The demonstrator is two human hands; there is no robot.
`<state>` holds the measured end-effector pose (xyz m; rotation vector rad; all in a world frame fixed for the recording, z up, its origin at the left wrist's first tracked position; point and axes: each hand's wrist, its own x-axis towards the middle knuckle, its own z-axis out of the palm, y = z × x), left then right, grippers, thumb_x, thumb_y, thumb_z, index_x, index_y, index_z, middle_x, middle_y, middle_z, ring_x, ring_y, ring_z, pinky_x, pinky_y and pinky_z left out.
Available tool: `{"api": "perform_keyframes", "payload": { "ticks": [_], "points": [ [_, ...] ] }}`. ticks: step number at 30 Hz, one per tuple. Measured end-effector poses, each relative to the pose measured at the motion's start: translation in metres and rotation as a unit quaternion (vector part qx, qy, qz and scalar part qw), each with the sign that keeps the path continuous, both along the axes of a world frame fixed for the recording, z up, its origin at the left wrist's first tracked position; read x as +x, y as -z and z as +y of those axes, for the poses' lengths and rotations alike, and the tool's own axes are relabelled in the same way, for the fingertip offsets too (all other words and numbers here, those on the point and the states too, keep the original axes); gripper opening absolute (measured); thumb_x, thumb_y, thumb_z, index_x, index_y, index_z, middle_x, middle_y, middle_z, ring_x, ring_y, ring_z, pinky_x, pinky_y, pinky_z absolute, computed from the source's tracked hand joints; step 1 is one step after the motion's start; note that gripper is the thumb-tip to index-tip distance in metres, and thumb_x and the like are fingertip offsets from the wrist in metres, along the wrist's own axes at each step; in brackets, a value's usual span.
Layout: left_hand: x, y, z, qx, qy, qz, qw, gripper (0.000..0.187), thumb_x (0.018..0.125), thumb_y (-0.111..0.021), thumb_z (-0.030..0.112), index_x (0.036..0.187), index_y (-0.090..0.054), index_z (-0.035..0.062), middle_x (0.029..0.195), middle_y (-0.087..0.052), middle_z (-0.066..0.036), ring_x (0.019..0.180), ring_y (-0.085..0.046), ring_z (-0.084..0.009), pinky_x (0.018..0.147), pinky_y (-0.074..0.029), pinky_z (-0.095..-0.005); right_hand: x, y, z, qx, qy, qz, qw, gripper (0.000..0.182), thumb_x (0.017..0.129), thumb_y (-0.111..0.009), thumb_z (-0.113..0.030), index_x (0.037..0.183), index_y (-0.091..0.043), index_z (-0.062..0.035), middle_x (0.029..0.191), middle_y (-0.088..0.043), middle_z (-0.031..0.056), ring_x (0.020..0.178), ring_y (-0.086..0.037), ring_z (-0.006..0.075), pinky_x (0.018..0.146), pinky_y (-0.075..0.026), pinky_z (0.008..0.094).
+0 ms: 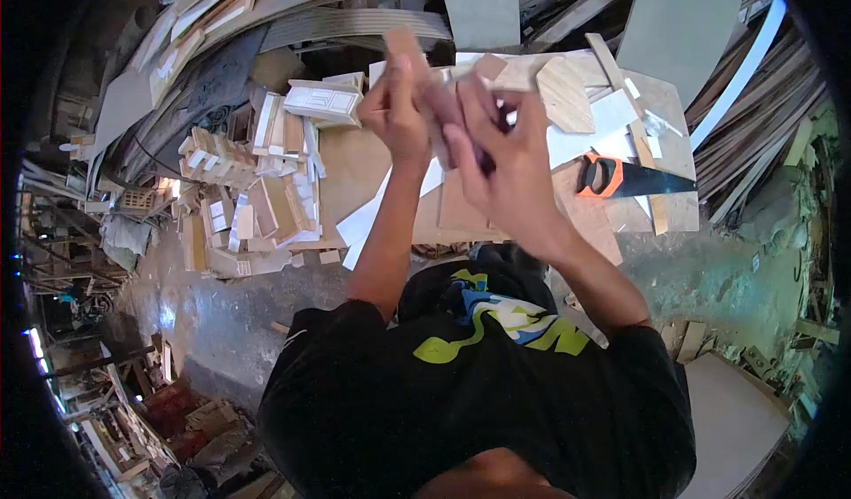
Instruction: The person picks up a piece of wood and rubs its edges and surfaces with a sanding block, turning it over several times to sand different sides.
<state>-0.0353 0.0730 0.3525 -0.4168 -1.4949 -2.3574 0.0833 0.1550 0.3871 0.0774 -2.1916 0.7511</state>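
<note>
Both my hands are raised over the workbench, close together. My left hand is closed around a small light-brown wood piece, whose end sticks up above the fingers. Against that piece, my right hand is closed on a reddish-brown piece; motion blurs it and its kind cannot be made out. The fingers hide where the two pieces meet. White strips and wooden boards lie beneath my hands.
An orange-and-black handsaw lies at the bench's right, near a hexagonal wooden board. White-faced wooden pieces and stacked blocks crowd the left side. Long timber leans at the right, and scraps lie on the concrete floor.
</note>
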Motion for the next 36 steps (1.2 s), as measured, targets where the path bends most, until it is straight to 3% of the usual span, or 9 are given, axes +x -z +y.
{"api": "perform_keyframes", "payload": {
  "ticks": [7, 10, 15, 24, 27, 30, 32, 33, 36],
  "points": [
    [0.008, 0.011, -0.004, 0.011, 0.062, -0.039, 0.997, 0.027, 0.093, -0.065, 0.021, 0.081, -0.070, -0.0019, 0.076, -0.063, 0.002, 0.071, -0.051, -0.0041, 0.063, -0.041, -0.0224, -0.002, 0.002, 0.002, 0.001, 0.000, -0.011, 1.000, 0.045, 0.082, -0.069, -0.015, 0.123, -0.060, 0.0008, 0.099, -0.052, 0.0252, 0.090, -0.050, 0.0367, 0.076, -0.044, 0.0444],
    [-0.012, 0.022, -0.010, 0.186, 0.216, -0.201, 0.937, 0.031, 0.093, -0.064, 0.030, 0.081, -0.070, 0.0018, 0.073, -0.063, 0.000, 0.068, -0.056, -0.0070, 0.059, -0.043, -0.0236, 0.011, 0.004, -0.008, 0.006, -0.026, -0.012, 1.000, 0.043, 0.083, -0.069, -0.014, 0.122, -0.061, 0.0006, 0.100, -0.051, 0.0252, 0.091, -0.050, 0.0366, 0.075, -0.044, 0.0439],
    [-0.009, 0.042, -0.012, 0.142, 0.401, -0.230, 0.875, 0.042, 0.099, -0.048, 0.041, 0.114, -0.059, 0.0043, 0.098, -0.062, -0.007, 0.090, -0.061, -0.0162, 0.080, -0.052, -0.0315, 0.006, -0.004, 0.000, 0.018, -0.006, -0.024, 1.000, 0.042, 0.082, -0.069, -0.014, 0.122, -0.062, 0.0002, 0.101, -0.051, 0.0240, 0.092, -0.050, 0.0367, 0.076, -0.046, 0.0430],
    [0.014, 0.026, 0.006, 0.148, 0.312, -0.210, 0.915, 0.036, 0.101, -0.046, 0.035, 0.105, -0.062, 0.0037, 0.079, -0.063, -0.004, 0.068, -0.062, -0.0159, 0.065, -0.053, -0.0298, -0.004, -0.008, 0.001, 0.022, 0.044, -0.017, 0.999, 0.037, 0.083, -0.069, -0.016, 0.116, -0.065, 0.0009, 0.102, -0.052, 0.0231, 0.092, -0.051, 0.0379, 0.075, -0.047, 0.0437],
    [-0.006, 0.029, -0.005, 0.261, 0.583, -0.140, 0.756, 0.038, 0.102, -0.044, 0.037, 0.113, -0.058, 0.0032, 0.093, -0.063, -0.007, 0.083, -0.063, -0.0158, 0.074, -0.053, -0.0310, 0.004, -0.003, -0.007, 0.022, 0.013, -0.025, 0.999, 0.035, 0.084, -0.068, -0.017, 0.114, -0.066, 0.0000, 0.103, -0.052, 0.0233, 0.092, -0.052, 0.0366, 0.075, -0.048, 0.0435],
    [0.008, 0.003, -0.003, 0.186, 0.435, -0.263, 0.841, 0.036, 0.101, -0.048, 0.035, 0.116, -0.058, 0.0039, 0.100, -0.064, -0.010, 0.093, -0.063, -0.0182, 0.086, -0.052, -0.0324, 0.014, -0.004, -0.009, 0.063, -0.007, -0.017, 0.998, 0.034, 0.084, -0.068, -0.017, 0.114, -0.066, -0.0007, 0.104, -0.053, 0.0219, 0.092, -0.053, 0.0359, 0.074, -0.049, 0.0431],
    [-0.008, 0.040, 0.003, 0.284, 0.577, -0.230, 0.731, 0.036, 0.100, -0.049, 0.034, 0.118, -0.058, 0.0040, 0.100, -0.065, -0.011, 0.093, -0.064, -0.0190, 0.087, -0.053, -0.0329, 0.003, -0.003, 0.007, 0.071, 0.017, -0.020, 0.997, 0.034, 0.084, -0.069, -0.017, 0.114, -0.066, -0.0012, 0.104, -0.054, 0.0210, 0.092, -0.054, 0.0358, 0.073, -0.049, 0.0434],
    [0.007, 0.029, 0.003, 0.225, 0.400, -0.312, 0.832, 0.035, 0.099, -0.052, 0.031, 0.118, -0.060, 0.0030, 0.102, -0.065, -0.010, 0.095, -0.064, -0.0181, 0.088, -0.053, -0.0334, 0.006, -0.001, 0.006, 0.071, 0.018, -0.033, 0.997, 0.034, 0.083, -0.070, -0.017, 0.113, -0.067, -0.0015, 0.104, -0.055, 0.0211, 0.092, -0.054, 0.0354, 0.074, -0.050, 0.0426],
    [0.001, 0.020, 0.002, 0.242, 0.489, -0.323, 0.773, 0.035, 0.099, -0.051, 0.030, 0.117, -0.061, 0.0014, 0.088, -0.065, -0.007, 0.080, -0.065, -0.0150, 0.073, -0.055, -0.0292, 0.002, 0.000, 0.008, 0.087, 0.017, -0.058, 0.994, 0.032, 0.082, -0.074, -0.017, 0.109, -0.069, -0.0022, 0.104, -0.057, 0.0214, 0.093, -0.056, 0.0340, 0.076, -0.051, 0.0399]
  ]
}}
